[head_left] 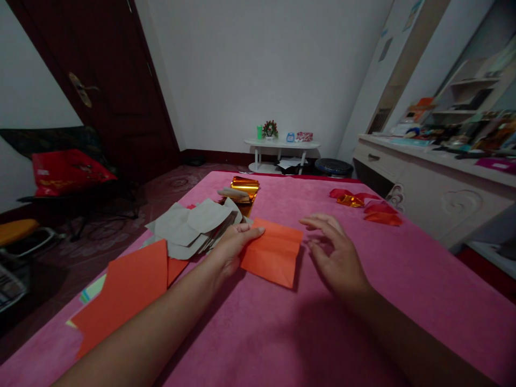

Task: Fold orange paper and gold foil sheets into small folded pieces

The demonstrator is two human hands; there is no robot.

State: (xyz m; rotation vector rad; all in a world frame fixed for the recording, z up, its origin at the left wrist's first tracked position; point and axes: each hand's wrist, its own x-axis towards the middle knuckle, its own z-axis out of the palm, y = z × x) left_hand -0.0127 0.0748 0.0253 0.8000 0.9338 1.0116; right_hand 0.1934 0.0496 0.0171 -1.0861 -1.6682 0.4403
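Observation:
An orange paper square [274, 251] with faint crease lines is held above the pink cloth by my left hand [238, 244], its thumb on top of the paper's left edge. My right hand [332, 251] is just right of the square, fingers apart and holding nothing, with a small gap to the paper. Left of my left hand lies a loose pile of grey paper pieces [181, 224]. Larger orange sheets [129, 290] are nearer me at the left, partly hidden by my left forearm.
The pink-covered table [290, 204] bears a gold foil roll [245, 188] at the back and folded red, orange and gold pieces [350, 201] at the right. Behind it stands a small white table [282, 143]. A white cabinet [427, 199] is at the right, a chair with a red bag [70, 172] at the left.

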